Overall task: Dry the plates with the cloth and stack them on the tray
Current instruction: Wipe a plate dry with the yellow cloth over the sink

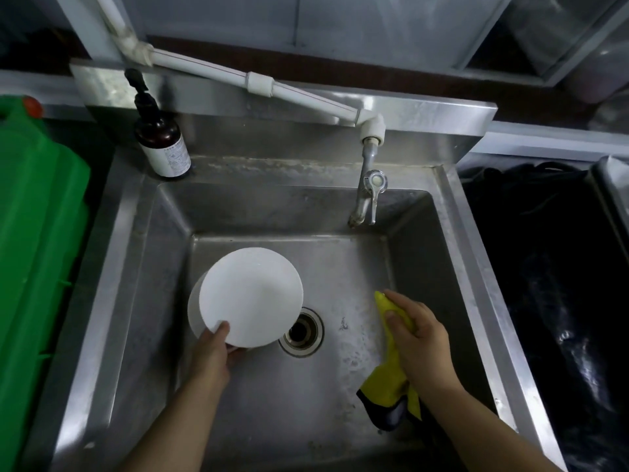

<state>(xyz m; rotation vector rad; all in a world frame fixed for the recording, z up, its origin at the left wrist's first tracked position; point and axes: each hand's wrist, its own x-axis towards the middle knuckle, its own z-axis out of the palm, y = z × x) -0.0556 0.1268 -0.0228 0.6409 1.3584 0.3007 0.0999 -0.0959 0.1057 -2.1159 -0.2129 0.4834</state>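
My left hand grips the near rim of a white plate, thumb on top, and holds it tilted over the steel sink. A second white plate peeks out behind its left edge. My right hand holds a yellow cloth with a dark border above the right side of the basin, about a plate's width from the plate. The cloth hangs down below the hand. No tray shows in this view.
The drain lies between my hands. A tap on a white pipe stands at the back right, a brown pump bottle at the back left. A green plastic crate borders the left, a dark bin the right.
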